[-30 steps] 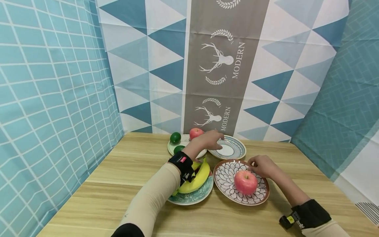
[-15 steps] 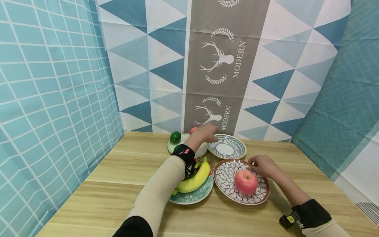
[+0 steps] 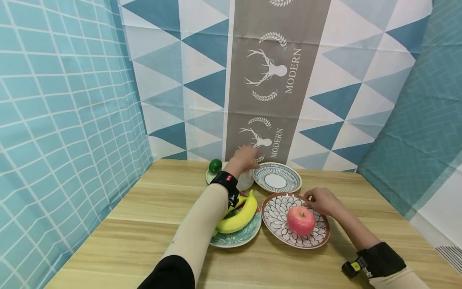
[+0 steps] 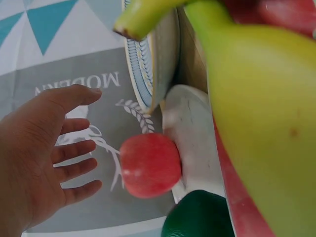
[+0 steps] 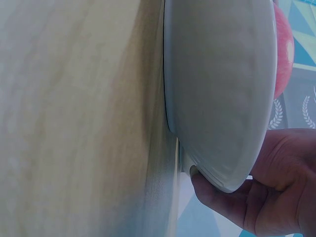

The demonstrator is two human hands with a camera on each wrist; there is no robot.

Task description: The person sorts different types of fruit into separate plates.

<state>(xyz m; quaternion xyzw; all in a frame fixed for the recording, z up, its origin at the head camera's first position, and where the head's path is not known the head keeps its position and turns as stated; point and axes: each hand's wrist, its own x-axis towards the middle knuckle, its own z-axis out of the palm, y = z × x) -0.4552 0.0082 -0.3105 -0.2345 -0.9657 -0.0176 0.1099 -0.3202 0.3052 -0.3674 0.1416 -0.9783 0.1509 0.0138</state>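
Note:
My left hand (image 3: 245, 157) hovers over the white plate (image 3: 246, 180) at the table's back, fingers spread and holding nothing. In the left wrist view a red apple (image 4: 150, 165) sits on that plate, apart from the fingertips; in the head view the hand and forearm hide it. A dark green lime-like fruit (image 3: 215, 165) lies on the same plate. At right, my right hand (image 3: 323, 200) grips the far right rim of a brown-rimmed petal-patterned plate (image 3: 275, 218), which carries another apple (image 3: 301, 220). The right wrist view shows the plate's white underside (image 5: 222, 89) and fingers pinching its edge.
A blue-and-white striped plate (image 3: 276, 180) stands beside the white one. Bananas (image 3: 240, 218) rest on a teal plate (image 3: 238, 239) under the left forearm. Patterned cloth (image 3: 202, 92) hangs behind the wooden table (image 3: 144, 216).
The left hand has lifted and moved slightly back and left, away from the striped plate, now covering the far apple in the head view. The right hand keeps its grip on the plate rim.

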